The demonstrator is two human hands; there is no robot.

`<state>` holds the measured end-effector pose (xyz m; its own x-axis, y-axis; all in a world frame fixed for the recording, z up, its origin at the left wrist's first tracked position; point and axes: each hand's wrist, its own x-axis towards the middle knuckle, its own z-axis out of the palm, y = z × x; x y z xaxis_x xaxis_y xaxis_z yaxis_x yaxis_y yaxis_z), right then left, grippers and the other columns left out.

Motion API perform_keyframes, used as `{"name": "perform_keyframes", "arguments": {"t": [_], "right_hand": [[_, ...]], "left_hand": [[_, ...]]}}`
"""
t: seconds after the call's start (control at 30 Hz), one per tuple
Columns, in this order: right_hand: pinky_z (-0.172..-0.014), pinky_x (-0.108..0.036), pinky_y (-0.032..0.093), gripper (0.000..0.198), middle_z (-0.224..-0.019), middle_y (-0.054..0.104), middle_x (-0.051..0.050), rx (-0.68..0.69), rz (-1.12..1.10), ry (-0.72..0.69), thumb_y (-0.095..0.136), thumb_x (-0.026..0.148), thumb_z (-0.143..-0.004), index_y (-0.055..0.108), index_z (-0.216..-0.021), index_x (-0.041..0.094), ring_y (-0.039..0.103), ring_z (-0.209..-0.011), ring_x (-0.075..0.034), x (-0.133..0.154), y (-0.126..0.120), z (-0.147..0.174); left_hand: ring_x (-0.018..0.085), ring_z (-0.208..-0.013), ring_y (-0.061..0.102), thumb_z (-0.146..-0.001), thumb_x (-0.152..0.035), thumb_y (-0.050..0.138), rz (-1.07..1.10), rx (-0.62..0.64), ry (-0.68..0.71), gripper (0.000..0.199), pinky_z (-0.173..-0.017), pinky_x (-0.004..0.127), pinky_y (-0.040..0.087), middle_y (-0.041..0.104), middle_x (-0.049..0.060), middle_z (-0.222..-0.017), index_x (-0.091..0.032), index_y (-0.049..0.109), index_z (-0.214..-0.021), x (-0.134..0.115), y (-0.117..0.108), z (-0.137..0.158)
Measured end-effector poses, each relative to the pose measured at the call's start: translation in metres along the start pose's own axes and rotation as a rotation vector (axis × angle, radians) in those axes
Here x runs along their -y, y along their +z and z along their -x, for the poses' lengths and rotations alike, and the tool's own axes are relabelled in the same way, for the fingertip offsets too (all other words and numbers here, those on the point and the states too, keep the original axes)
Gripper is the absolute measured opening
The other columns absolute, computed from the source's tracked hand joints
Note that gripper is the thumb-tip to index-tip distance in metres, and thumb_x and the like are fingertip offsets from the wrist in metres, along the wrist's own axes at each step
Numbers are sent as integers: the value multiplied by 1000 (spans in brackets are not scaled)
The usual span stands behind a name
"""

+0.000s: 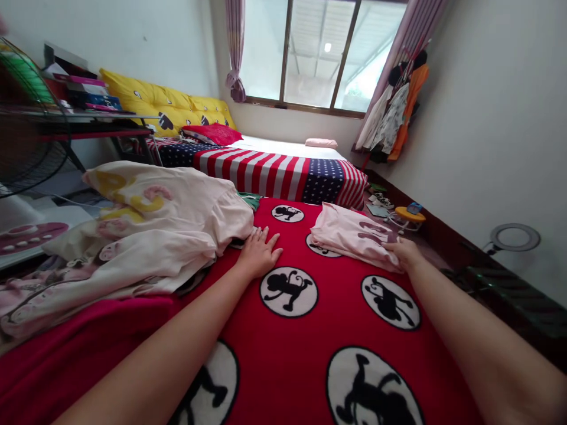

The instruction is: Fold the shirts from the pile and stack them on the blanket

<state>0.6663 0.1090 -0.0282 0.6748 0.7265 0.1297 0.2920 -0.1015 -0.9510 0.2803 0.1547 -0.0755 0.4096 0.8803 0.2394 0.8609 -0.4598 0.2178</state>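
Observation:
My left hand (258, 252) lies flat, fingers spread, on a red blanket (310, 354) printed with black monkey figures in white circles. It rests against the edge of a pile of pale pink and cream clothes (146, 230) to its left. My right hand (404, 250) touches the near right corner of a folded pink garment (352, 235) lying on the blanket; whether it grips the cloth I cannot tell.
A bed with a stars-and-stripes cover (274, 168), a red pillow (211, 133) and yellow cushions (163, 103) stands behind. A fan (26, 118) and shelf with books are at left. Clothes hang (396, 112) by the window; small items and a ring light (514, 238) sit on the right floor.

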Motion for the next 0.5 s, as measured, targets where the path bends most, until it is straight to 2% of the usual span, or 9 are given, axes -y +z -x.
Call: {"name": "perform_keyframes", "arguments": {"t": [0.1,0.2,0.3,0.4,0.47,0.5], "right_hand": [[-74,-41,53,22,-72,66,-7,-128,160,-40,73,7,-57,62,-76,14,65,-82,-29,-13,-2,-12],[-94,-40,45,37,-101,68,-11,-205,277,-124,71,8,-61,65,-98,14,60,-106,-29,-2,-6,-23],[-101,-46,38,47,-116,62,-17,-234,365,-130,67,3,-61,64,-107,14,53,-117,-34,9,-11,-20],[-104,-58,29,51,-129,50,-26,-272,417,-116,63,2,-61,62,-111,10,38,-128,-43,14,-5,0],[-108,-56,26,51,-136,45,-24,-232,415,-180,62,5,-66,60,-116,10,34,-132,-40,20,7,27],[-108,-51,29,49,-136,46,-21,-182,408,-229,62,8,-69,60,-118,12,38,-131,-36,26,13,48]], "left_hand": [[35,-143,23,-94,-49,39,-29,5,-6,59,-115,48,18,30,13,-155,-20,42,-145,-1,-1,0],[35,-143,23,-94,-49,38,-50,1,-2,59,-115,47,18,30,14,-155,-20,41,-145,-2,-2,2],[35,-143,24,-94,-49,38,-47,-6,3,59,-115,46,19,31,15,-154,-20,43,-145,-2,-3,3],[35,-142,25,-93,-50,39,-24,-8,3,59,-115,46,19,31,15,-154,-20,43,-144,-1,-3,3],[35,-142,25,-93,-50,38,-13,-7,0,59,-115,46,18,31,14,-154,-20,43,-144,0,-2,2],[35,-142,25,-93,-50,38,-10,-5,-3,59,-115,46,18,31,14,-155,-21,43,-144,0,-2,2]]}}
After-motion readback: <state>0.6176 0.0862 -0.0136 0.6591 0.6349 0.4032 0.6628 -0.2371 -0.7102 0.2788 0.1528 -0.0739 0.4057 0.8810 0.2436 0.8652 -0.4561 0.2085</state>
